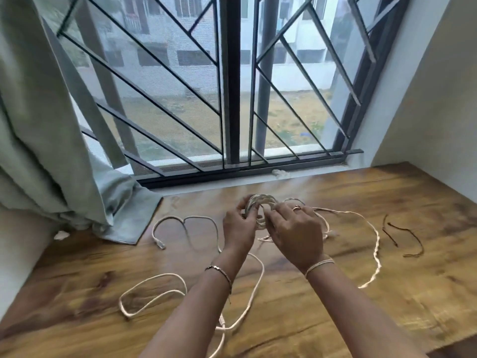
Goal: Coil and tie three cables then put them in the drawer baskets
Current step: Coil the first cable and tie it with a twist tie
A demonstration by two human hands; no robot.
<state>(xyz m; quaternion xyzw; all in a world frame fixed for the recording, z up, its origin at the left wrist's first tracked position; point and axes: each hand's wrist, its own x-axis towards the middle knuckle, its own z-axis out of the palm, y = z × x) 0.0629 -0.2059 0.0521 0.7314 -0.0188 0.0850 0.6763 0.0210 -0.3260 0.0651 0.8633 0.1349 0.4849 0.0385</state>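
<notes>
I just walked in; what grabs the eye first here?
Two hands meet at mid-frame: the left hand and right hand both grip a small coil of white cable above the wooden table. Loose white cable sprawls in loops around them, with thin dark strands lying to the right. Behind, a barred window fills the view.

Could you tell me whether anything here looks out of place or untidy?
Mildly: the curtain spills onto the table at back left, a white wad lies on the sill, and loose cables sprawl around the coil that the left hand and right hand hold. Nothing looks damaged.
</notes>
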